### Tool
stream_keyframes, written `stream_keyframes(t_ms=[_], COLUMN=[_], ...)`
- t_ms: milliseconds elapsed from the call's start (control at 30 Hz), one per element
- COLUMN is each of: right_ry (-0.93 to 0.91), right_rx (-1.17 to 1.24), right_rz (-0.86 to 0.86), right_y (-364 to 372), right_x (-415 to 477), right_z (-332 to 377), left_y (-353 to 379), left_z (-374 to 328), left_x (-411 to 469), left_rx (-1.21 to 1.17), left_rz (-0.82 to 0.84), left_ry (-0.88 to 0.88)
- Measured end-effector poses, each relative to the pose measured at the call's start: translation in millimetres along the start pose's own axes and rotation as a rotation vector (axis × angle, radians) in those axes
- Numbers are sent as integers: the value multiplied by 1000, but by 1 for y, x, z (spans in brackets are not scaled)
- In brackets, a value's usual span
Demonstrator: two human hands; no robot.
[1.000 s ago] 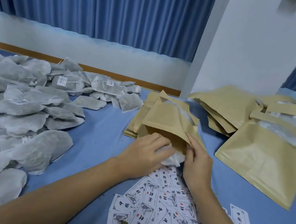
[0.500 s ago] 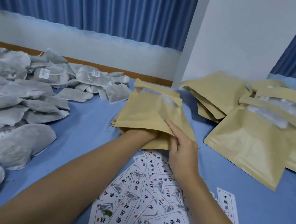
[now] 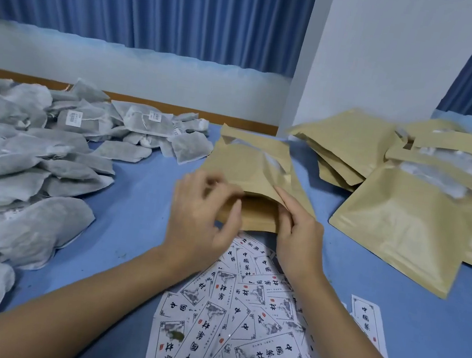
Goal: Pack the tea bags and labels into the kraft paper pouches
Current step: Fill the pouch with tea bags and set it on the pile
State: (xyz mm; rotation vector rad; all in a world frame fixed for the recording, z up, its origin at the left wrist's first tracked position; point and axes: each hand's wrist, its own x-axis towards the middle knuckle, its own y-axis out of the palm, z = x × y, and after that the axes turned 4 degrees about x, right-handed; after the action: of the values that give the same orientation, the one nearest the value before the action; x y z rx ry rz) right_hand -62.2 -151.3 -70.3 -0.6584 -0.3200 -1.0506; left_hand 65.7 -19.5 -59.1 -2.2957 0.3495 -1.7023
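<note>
1. Currently mid-cycle: one tan kraft paper pouch (image 3: pixel 242 170) lies on the blue-covered counter (image 3: pixel 143 190) at 12 o'clock, with its mouth facing 6 o'clock, toward the person.
2. Right hand (image 3: pixel 299 235): thumb and fingers (image 3: pixel 282 192) pinch the mouth's edge on the 3 o'clock side. The index finger lies along the upper flap and props the mouth open, with a dark gap showing between the flaps.
3. Left hand (image 3: pixel 202 219): at the mouth's 9 o'clock side, motion-blurred. The fingers are curled and the thumb sits over the lower flap. Cannot tell whether it grips the pouch, something small, or nothing.
4. Contents of this pouch are not visible, so I can't confirm a tea bag or label is inside.
5. Done, my read: a heap of tan windowed pouches (image 3: pixel 403 219) at 2–3 o'clock. White filling shows through the clear windows, so they look packed. There are several, exact count unclear.
6. Left to do: a big pile of grey-white mesh tea bags (image 3: pixel 21 156) at 9–10 o'clock. A spread of white printed paper labels (image 3: pixel 239 323) lies at 6 o'clock under the wrists, with one stray label (image 3: pixel 367 322) at 4 o'clock.
7. Estimate: early-to-middle of the job, since the unpacked supply far outweighs the packed heap.
</note>
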Motion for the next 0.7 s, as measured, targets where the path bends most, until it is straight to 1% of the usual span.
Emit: stream_keyframes(t_ms=[67,133,200,267,300,367,500,633,700], right_ry=[18,26,22,8,-1,-21,-92,-155,-144], right_rx=[17,29,38,46,46,48,81,46,56], right_rz=[1,1,2,9,14,14,32,183,279], right_y=[1,1,2,3,3,3,0,0,0], right_x=[0,0,1,1,1,2,0,3,2], right_z=[-1,-3,-4,-4,-4,-2,1,1,0], left_y=[-7,-9,-6,-3,-2,-1,1,5,9], left_z=[6,12,18,22,23,24,25,20,20], left_x=[9,13,14,17,17,18,12,11,11], left_rx=[61,-38,-251,-585,-740,-915,-1103,-1239,-1274], left_rz=[-31,10,88,138,158,226,306,392,337], left_ry=[-209,-454,-774,-1091,-1192,-1268,-1366,-1432,-1473])
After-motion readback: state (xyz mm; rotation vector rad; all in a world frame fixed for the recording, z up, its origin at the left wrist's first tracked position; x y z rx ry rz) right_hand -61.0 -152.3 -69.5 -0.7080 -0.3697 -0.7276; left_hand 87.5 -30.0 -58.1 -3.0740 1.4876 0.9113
